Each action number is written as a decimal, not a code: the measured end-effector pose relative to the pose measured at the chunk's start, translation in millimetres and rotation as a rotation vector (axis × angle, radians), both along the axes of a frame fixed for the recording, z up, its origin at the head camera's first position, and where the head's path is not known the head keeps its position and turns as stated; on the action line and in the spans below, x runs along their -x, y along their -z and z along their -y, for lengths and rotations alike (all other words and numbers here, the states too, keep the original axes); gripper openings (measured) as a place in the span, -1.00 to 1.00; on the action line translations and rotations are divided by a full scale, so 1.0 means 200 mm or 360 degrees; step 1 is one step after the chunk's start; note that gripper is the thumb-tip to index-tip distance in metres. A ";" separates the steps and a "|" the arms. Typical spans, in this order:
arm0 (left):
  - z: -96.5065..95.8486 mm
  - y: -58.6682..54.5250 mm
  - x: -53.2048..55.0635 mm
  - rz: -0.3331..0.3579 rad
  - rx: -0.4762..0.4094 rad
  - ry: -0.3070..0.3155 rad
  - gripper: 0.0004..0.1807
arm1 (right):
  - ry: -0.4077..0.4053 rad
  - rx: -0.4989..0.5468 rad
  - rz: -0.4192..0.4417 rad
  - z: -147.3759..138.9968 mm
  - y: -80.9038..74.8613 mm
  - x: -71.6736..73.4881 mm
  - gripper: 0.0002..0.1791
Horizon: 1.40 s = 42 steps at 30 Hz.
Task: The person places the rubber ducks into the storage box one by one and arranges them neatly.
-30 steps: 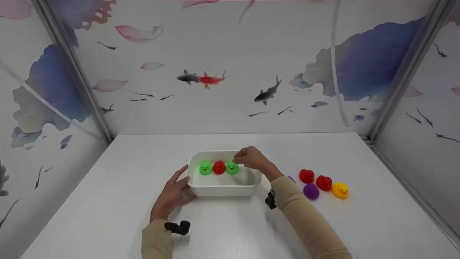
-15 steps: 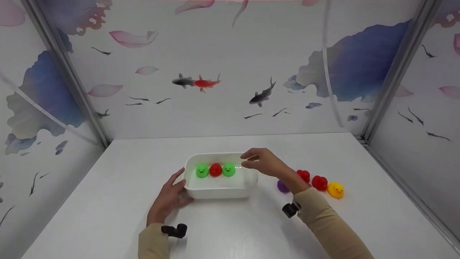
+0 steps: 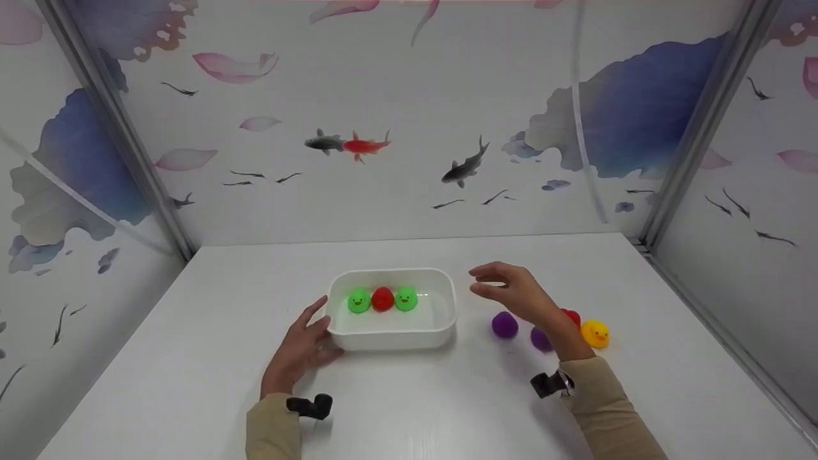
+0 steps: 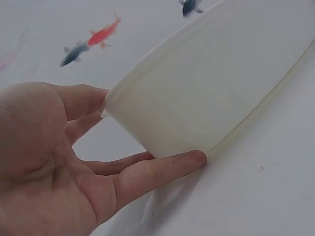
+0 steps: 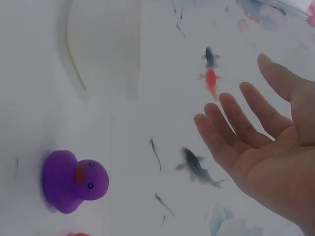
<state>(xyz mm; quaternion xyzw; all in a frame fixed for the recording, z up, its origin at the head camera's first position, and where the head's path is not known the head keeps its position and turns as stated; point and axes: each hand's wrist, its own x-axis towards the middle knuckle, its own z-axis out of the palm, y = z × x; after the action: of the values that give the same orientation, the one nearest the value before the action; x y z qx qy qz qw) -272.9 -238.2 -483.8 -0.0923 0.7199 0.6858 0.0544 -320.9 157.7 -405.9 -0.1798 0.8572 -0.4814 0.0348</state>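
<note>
My left hand (image 3: 300,348) steadies the left end of a white plastic tub (image 3: 393,342). In the left wrist view its extended fingers (image 4: 83,101) meet the tub's rim and lower wall. Two green rubber ducks (image 3: 359,301) and a red one (image 3: 383,299) between them stand in a row inside, along the back left. My right hand (image 3: 517,291) hovers right of the tub, fingers apart, holding nothing. Beneath it is a purple rubber duck (image 3: 505,325), seen fully in the right wrist view.
Right of the tub, a second purple duck (image 3: 541,339), a red duck (image 3: 572,315) and a yellow duck (image 3: 595,334) stand on the white table (image 3: 396,409), partly behind my right wrist. Panels printed with fish (image 3: 465,171) wall in the back and both sides.
My right hand has drawn away from the right green duck and out of the tub, moving right. The ducks in the tub stay in place, and my left hand remains against its end.
</note>
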 end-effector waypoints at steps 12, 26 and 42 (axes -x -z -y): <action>0.00 0.01 -0.01 -0.0015 0.0012 0.0015 -0.37 | -0.0079 -0.0034 0.0027 -0.19 0.11 0.08 -0.48; -0.01 -0.01 -0.01 -0.0030 -0.0011 0.0019 -0.39 | -0.0058 -0.0044 0.0141 -0.32 0.26 0.14 -0.42; 0.00 0.00 -0.01 -0.0005 -0.0066 0.0035 -0.39 | -0.0172 -0.0141 0.0295 -0.35 0.32 0.14 -0.42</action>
<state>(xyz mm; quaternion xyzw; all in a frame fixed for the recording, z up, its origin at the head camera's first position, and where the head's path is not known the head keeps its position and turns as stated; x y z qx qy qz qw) -271.3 -239.2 -484.1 -0.0823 0.7067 0.6999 0.0627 -349.8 227.5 -469.1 -0.1787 0.8597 -0.4551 0.1477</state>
